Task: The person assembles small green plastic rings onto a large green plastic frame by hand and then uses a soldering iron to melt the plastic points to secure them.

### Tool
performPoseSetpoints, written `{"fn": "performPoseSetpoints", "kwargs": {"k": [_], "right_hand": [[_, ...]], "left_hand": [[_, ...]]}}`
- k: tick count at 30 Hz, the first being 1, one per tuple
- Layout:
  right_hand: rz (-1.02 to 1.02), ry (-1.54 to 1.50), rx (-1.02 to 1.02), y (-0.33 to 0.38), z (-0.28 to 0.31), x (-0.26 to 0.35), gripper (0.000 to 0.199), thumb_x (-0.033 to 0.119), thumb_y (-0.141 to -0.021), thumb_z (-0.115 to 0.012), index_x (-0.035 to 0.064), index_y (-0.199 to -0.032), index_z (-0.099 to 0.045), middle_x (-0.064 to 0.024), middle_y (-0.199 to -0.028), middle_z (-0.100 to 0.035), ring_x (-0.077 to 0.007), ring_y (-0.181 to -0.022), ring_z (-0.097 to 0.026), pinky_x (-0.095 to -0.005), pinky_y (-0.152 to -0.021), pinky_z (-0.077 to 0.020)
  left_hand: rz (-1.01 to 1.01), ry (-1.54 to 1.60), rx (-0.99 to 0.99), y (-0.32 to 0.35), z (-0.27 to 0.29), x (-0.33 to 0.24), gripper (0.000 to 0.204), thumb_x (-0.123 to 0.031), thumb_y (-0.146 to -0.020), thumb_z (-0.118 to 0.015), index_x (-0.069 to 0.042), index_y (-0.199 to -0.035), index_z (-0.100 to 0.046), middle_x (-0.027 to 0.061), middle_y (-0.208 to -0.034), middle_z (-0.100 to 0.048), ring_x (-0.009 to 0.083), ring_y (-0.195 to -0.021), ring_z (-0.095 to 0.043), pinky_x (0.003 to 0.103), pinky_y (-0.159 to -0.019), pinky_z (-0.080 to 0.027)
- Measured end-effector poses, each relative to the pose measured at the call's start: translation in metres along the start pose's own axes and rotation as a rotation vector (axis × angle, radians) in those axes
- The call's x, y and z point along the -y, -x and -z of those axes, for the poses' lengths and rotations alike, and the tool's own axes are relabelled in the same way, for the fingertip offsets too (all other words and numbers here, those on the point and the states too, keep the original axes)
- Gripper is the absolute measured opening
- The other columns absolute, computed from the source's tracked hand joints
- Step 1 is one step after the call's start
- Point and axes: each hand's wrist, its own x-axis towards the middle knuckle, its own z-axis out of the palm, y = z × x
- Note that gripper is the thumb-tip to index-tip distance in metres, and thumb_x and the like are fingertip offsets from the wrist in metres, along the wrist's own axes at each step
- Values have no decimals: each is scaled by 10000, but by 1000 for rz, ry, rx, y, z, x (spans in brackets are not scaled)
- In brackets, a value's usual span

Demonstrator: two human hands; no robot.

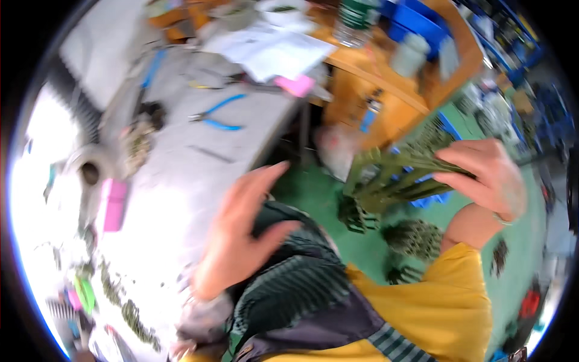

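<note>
My right hand point(490, 176) grips one end of an olive-green piece with several long flat bars point(392, 181), fingers pinched over its edge. The piece is held in the air over the green floor, to the right of the table; blur hides its exact kind. My left hand point(232, 241) is empty, fingers stretched and thumb apart, above my lap by the table's edge. Below the held piece are a dark green clustered part point(359, 216) and a rounded, lattice-like green bundle point(414, 239).
On the grey table point(181, 175) lie blue-handled pliers point(218, 114), a thin rod point(211, 154), a pink block point(113, 205) and green scraps point(136, 320). Behind stands a wooden cabinet point(386, 78) bearing a bottle point(356, 24) and a blue bin point(416, 27).
</note>
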Motion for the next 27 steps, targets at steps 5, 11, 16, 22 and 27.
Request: {"fn": "performPoseSetpoints", "kwargs": {"k": [5, 11, 16, 22, 27], "right_hand": [[628, 15, 85, -127, 49, 64, 309, 120, -815, -755, -27, -1079, -690, -164, -869, -705, -295, -727, -689, -357, -649, -530], [724, -721, -240, -305, -6, 69, 382, 319, -1033, -538, -14, -1171, -666, -64, -1031, -703, -122, -863, -628, -283, -805, -516], [54, -959, 267, -417, -129, 58, 370, 390, -978, -645, 26, -1042, -669, -63, -943, -675, -123, -842, -642, -271, -761, -525], [-411, -1750, -9, -552, -232, 11, 469, 377, -822, -833, 26, -970, -559, -107, -870, -583, -192, -770, -581, -310, -647, -496], [-445, -1716, -85, -605, -243, 4, 404, 319, -785, -873, 40, -925, -615, -66, -772, -553, -164, -700, -541, -291, -571, -432]], "left_hand": [[-63, 586, -105, 7, 29, -19, 484, -85, -897, -734, 39, -1324, -541, 132, -1271, -619, 212, -1152, -587, 343, -1000, -453], [8, 571, -768, 75, 129, -1, 306, -112, -1053, -481, 112, -1226, -598, 175, -1184, -671, 247, -1072, -669, 389, -988, -550], [149, 291, -1137, 114, 172, 33, 316, -152, -1046, -526, 83, -1232, -627, 141, -1159, -694, 195, -1046, -673, 338, -958, -548], [356, 25, -1312, 117, 178, 89, 315, -136, -1036, -557, 71, -1263, -625, 103, -1148, -706, 139, -1048, -649, 287, -942, -502], [313, 21, -1325, 123, 178, 109, 277, -111, -1040, -531, 53, -1250, -608, 87, -1152, -685, 136, -1041, -631, 276, -927, -491]]}}
